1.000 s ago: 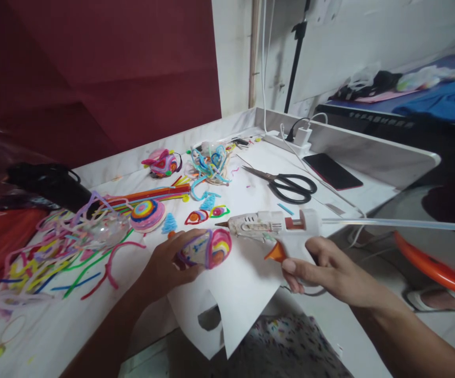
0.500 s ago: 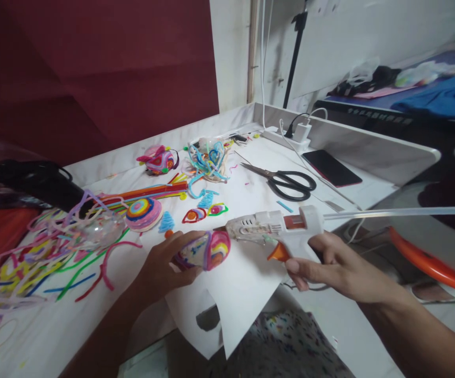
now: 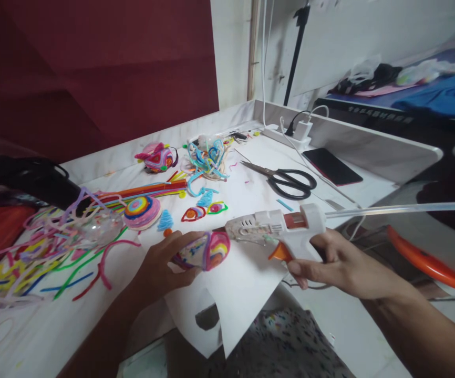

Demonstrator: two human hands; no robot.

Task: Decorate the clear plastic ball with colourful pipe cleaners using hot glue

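Wrapped round a rounded craft piece [image 3: 218,249] with colourful stripes and a partly bare pale side is my left hand [image 3: 164,268]. My right hand [image 3: 333,262] grips the handle of a white hot glue gun [image 3: 267,226], with fingers close to its orange trigger [image 3: 280,252]. The gun's nozzle points left and meets or nearly meets the top of the craft piece; I cannot tell whether they touch. A long clear glue stick [image 3: 404,208] sticks out of the gun's back. Under the piece lies a white paper sheet [image 3: 247,299] that hangs over the table edge.
Black-handled scissors [image 3: 290,181] lie behind the gun, near a phone [image 3: 332,166] and a power strip [image 3: 286,137]. Two eye shapes [image 3: 206,211], a striped disc [image 3: 143,211] and a decorated ball [image 3: 158,157] sit farther back. Loose coloured strips [image 3: 54,262] cover the left side.
The view has shifted very slightly. Both hands, the craft piece and the glue gun keep almost the same positions.
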